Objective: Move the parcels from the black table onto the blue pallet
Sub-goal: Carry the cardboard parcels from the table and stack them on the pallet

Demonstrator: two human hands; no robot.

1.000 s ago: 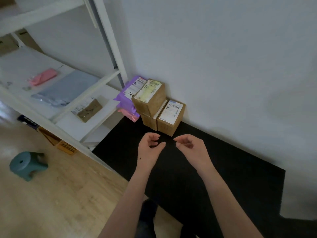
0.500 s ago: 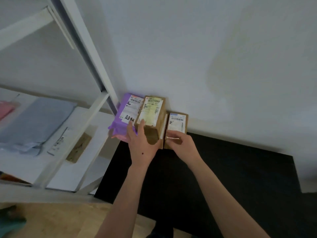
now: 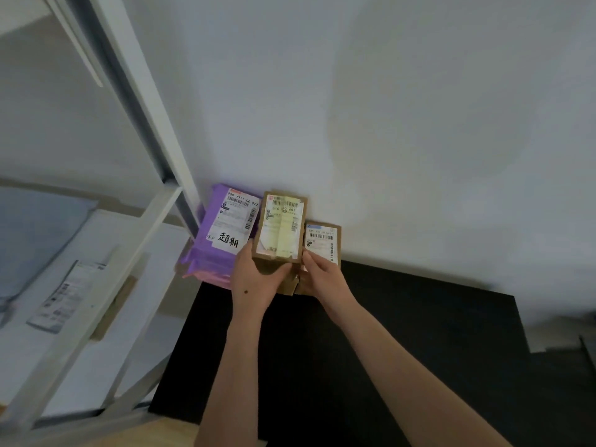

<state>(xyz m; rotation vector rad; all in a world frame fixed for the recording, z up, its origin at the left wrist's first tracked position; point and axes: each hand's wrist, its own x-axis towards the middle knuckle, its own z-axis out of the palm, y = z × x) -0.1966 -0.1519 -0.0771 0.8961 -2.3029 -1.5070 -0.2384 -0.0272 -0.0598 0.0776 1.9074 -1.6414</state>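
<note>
Sitting on a stack at back corner of black table [image 3: 403,350], against wall: cardboard box [image 3: 280,232], yellow label up, between purple mailer [image 3: 222,243] and smaller box [image 3: 323,241]. Looks stiff and light, with slick tape on top; best held by opposite sides. Left hand [image 3: 254,282] wraps left side, thumb across front. Right hand [image 3: 322,275] presses thumb on right edge, other fingers hidden. Both forearms reach forward.

Against the wall [image 3: 387,124] at the table's [image 3: 387,350] far left corner, a poly mailer [image 3: 222,233] lies left of the tall carton [image 3: 280,227], a low carton [image 3: 322,240] right of it; a shelving rack [image 3: 96,285] stands further left.
</note>
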